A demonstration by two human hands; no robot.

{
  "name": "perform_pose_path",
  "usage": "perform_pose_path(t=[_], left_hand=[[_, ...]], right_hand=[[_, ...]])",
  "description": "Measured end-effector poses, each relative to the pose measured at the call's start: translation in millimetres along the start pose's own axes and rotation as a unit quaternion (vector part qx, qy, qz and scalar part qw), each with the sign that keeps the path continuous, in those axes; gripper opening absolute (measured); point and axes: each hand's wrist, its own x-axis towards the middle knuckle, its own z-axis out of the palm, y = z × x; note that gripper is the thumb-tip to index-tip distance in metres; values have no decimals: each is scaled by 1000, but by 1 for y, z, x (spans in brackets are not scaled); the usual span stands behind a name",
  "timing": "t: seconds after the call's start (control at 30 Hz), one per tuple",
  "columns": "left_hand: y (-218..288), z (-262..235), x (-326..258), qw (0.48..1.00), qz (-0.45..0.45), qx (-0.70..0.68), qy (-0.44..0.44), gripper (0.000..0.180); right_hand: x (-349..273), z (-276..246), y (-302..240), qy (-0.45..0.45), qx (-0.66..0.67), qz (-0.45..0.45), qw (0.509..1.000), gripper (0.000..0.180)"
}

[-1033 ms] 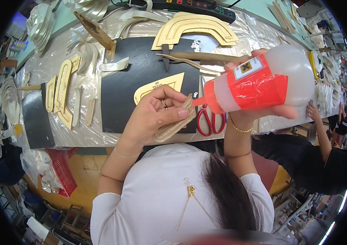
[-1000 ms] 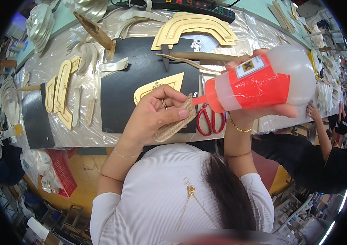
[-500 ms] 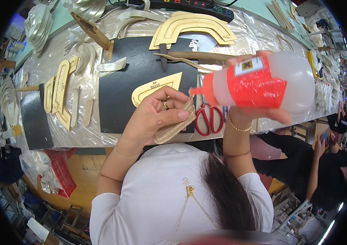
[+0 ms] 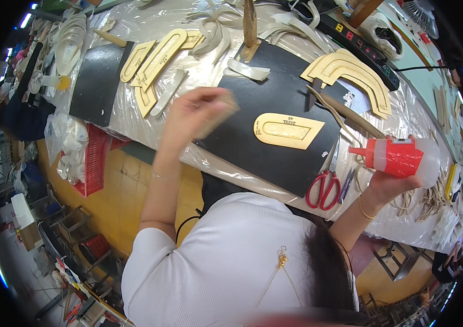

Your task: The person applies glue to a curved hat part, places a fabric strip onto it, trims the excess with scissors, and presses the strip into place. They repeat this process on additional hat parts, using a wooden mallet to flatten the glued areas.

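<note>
My left hand (image 4: 196,111) is raised over the left part of the large black mat (image 4: 242,128). Its fingers close on a short beige woven strip (image 4: 221,115), smeared by motion. Out to the right, my right hand (image 4: 392,188) is wrapped round a translucent squeeze bottle (image 4: 430,163) with a red nozzle and red label. The bottle lies sideways in the air, its tip pointing left. Between my hands, a pale yellow template (image 4: 288,131) with one rounded end rests on the mat. Red-handled scissors (image 4: 324,189) are by the mat's right corner.
A hammer (image 4: 346,111) and curved yellow templates (image 4: 351,76) are at the far right of the mat. More templates (image 4: 160,60) and a smaller black mat (image 4: 98,82) lie to the left. A power strip (image 4: 351,43) runs along the back. A red crate (image 4: 96,161) stands below the table edge.
The view has swung left. My hands have moved apart: the left, with the woven strip, has gone left, and the right has carried the bottle away to the right.
</note>
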Motion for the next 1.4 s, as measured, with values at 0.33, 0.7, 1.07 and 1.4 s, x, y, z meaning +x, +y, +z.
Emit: perform_pose_path(t=[0.33, 0.7, 1.07, 1.4], left_hand=[[-93, -66, 22, 824, 151, 515, 184, 31], [-42, 68, 13, 818, 205, 519, -139, 88], [-7, -32, 11, 815, 127, 565, 16, 74], [-12, -191, 90, 654, 65, 665, 355, 92]], right_hand=[[-1, -20, 9, -6, 31, 32, 999, 116], [-9, -38, 10, 35, 40, 31, 998, 114], [-4, -66, 18, 72, 16, 47, 996, 108], [-7, -41, 14, 26, 50, 47, 997, 106]])
